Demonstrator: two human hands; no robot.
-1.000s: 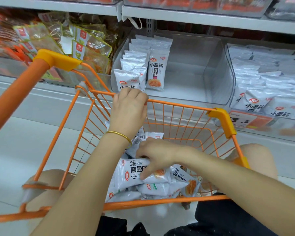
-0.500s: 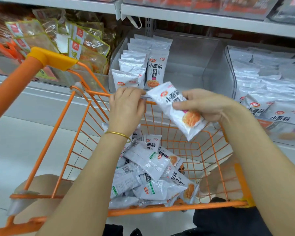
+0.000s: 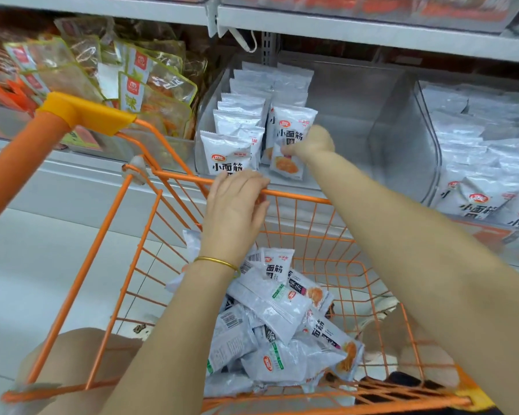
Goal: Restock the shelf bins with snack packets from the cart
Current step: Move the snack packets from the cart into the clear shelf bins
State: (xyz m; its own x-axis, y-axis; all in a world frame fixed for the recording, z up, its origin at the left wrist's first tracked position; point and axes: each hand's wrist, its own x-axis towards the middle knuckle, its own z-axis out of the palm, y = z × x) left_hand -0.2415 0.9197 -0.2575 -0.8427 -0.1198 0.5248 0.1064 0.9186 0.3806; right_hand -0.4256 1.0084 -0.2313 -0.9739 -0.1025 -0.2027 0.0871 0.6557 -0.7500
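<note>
One snack packet [image 3: 286, 166] is pinched in the right grip [image 3: 310, 142], whose fingers curl round its upper edge. It hangs just below that grip with its long axis near upright and its printed face toward the camera. The grip is reached into the clear shelf bin [image 3: 402, 136]. The packet meets the front of the second row of standing packets [image 3: 294, 124], just behind it. Whether its lower edge rests on the bin floor, I cannot tell. Left of the grip stands the first row [image 3: 231, 151].

The left grip [image 3: 237, 202] is closed over the front rim of the orange cart [image 3: 300, 199], below and nearer the body than the right grip. The loose pile of packets [image 3: 276, 319] lies in the cart, down and back from both.

The coming move likely turns on leaning the held packet upright against its row before letting go. For the next pick, the left grip is nearer the pile.
</note>
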